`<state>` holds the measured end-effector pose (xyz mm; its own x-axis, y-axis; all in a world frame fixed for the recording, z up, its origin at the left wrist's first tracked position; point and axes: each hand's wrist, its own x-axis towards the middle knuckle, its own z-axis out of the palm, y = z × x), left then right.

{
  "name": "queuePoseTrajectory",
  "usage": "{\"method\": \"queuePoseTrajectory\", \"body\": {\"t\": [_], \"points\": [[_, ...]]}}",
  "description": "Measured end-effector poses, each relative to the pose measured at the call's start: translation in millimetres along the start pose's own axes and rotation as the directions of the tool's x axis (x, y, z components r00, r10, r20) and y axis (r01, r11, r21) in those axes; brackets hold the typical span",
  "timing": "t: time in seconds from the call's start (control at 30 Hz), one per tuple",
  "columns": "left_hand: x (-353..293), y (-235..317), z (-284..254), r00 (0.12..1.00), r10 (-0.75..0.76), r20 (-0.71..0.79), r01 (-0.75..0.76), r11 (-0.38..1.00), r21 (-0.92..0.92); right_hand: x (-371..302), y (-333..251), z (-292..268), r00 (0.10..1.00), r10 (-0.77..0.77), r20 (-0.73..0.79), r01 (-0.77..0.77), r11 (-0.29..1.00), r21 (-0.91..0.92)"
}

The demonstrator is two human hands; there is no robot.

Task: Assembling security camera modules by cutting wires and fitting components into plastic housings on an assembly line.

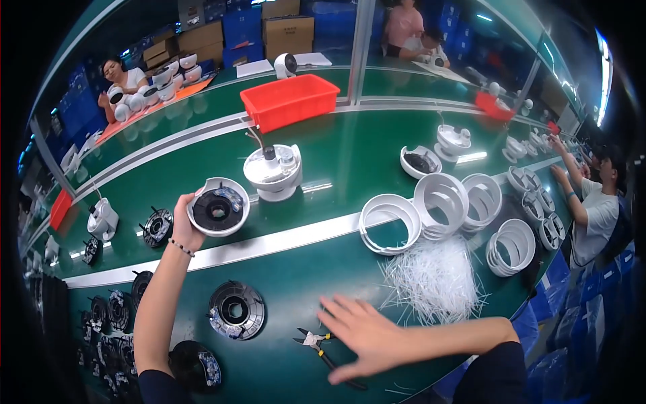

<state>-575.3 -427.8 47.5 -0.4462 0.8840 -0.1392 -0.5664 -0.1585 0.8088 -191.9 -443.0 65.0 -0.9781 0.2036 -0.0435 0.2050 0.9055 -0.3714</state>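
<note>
My left hand (189, 222) holds a round white camera housing (219, 207) by its left edge, raised over the bench's pale strip. Inside that housing sit a black ring-shaped part and a blue circuit board. My right hand (360, 331) is spread flat with nothing in it, over a pair of diagonal cutters (313, 339). The hand covers part of the cutters' black and yellow handles. Between my arms lies a black disc with a circuit board (235, 310). Another black disc (195, 365) rests partly behind my left forearm.
Several black discs (111, 313) crowd the left. A heap of thin white plastic strips (434, 279) and white rings (441, 205) lie to the right. Beyond stand a white camera assembly (272, 172) and a red bin (291, 104). A co-worker (599, 202) is at the far right.
</note>
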Motion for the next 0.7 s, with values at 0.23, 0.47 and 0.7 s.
{"method": "queuePoseTrajectory", "body": {"t": [0.23, 0.47, 0.7], "points": [[59.1, -4.5, -39.5, 0.979, 0.023, -0.201, 0.003, 0.992, 0.125, -22.4, -13.3, 3.6, 0.986, 0.087, 0.142, -0.062, 0.984, -0.169], [70.9, 6.9, 12.6, 0.577, 0.736, 0.353, -0.281, -0.227, 0.932, -27.7, -29.4, 14.1, 0.987, 0.114, 0.114, -0.094, 0.981, -0.170], [106.4, -0.1, 82.1, 0.696, 0.423, 0.580, -0.489, -0.312, 0.814, -3.4, 1.1, 2.0, 0.991, 0.121, -0.061, -0.131, 0.975, -0.178]]}}
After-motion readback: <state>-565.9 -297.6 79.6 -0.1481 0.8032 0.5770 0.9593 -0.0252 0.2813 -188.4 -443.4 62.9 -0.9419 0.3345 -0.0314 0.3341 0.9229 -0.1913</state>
